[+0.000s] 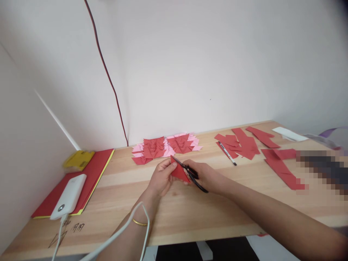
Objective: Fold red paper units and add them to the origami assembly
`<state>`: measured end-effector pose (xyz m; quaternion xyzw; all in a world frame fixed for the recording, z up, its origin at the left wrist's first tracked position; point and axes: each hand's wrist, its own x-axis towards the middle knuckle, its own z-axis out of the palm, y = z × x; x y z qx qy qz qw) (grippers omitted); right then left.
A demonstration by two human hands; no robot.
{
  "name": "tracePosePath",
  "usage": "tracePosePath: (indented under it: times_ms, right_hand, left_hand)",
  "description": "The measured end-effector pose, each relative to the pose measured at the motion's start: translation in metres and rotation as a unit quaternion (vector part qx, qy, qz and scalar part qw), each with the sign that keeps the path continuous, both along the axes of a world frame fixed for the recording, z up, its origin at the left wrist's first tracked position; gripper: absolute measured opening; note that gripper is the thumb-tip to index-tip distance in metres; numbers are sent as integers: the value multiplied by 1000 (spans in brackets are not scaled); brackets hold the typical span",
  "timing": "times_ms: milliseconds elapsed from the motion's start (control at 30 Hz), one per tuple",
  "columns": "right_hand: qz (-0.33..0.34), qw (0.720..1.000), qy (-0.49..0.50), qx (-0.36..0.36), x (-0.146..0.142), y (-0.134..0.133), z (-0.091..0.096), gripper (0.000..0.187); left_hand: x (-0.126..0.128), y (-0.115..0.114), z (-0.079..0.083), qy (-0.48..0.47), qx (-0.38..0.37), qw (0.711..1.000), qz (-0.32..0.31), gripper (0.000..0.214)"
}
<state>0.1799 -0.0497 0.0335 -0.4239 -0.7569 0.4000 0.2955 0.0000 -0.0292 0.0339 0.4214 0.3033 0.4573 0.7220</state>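
My left hand pinches a small folded red paper triangle above the middle of the wooden table. My right hand grips black scissors, their blades lying across the top of the red piece. Behind my hands lies a row of folded red and pink paper pieces.
Red paper offcuts and a pen lie at the right. A stack of red and yellow sheets sits at the left with a white power bank on it, its cable trailing over my left wrist. A yellow object rests by the wall.
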Motion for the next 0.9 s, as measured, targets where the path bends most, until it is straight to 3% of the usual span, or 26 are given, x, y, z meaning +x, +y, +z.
tracePosePath:
  times_ms: [200,433,733,900]
  right_hand:
    - [-14,999,-30,15,1,0,1,39]
    - [-35,997,-65,0,0,-5,10,19]
    - [-59,991,-123,18,1,-4,8,20]
    - [-50,995,-86,12,2,-3,5,29]
  left_hand:
    - [-1,1,-3,2,-6,1000,-12,17]
    - [0,0,-2,-4,-14,1000,-15,17]
    - [-1,1,-3,-5,-14,1000,-18,15]
    - [-1,2,-4,21,0,1000,-20,17]
